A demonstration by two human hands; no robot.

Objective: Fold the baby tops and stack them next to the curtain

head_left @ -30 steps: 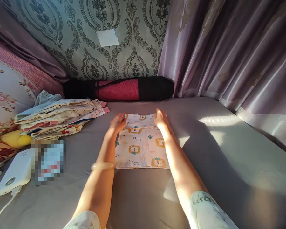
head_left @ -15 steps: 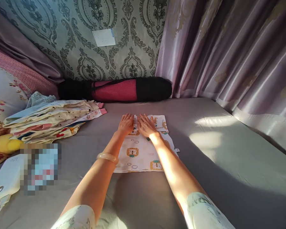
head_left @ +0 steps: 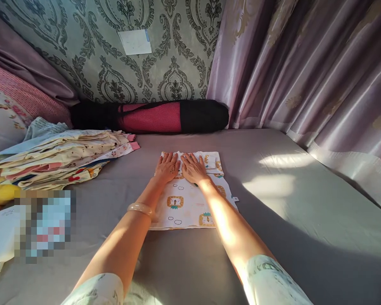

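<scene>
On the grey bed, both hands lie flat on a printed cloth

Near the middle of the bed, we press the palms down with fingers slightly spread. Our left hand rests on the upper left part of the cloth, and our right hand lies just beside it; both are open and clamped on nothing. Whether the thumbs touch, we cannot tell.

Under our hands, the cloth is white with orange lion faces, green leaves and small cloud outlines. Along its far edge we see a folded-over strip, and a small white tag sticks out on the right. We wear a pale bangle on the left wrist.

To our left, a loose pile of clothes lies beside a yellow object, with a white device nearer us, cut off by the view, and a pixelated item next to it. Beyond the cloth, a black and red roll lies along the patterned wall. On our right hang shiny purple curtains.
</scene>
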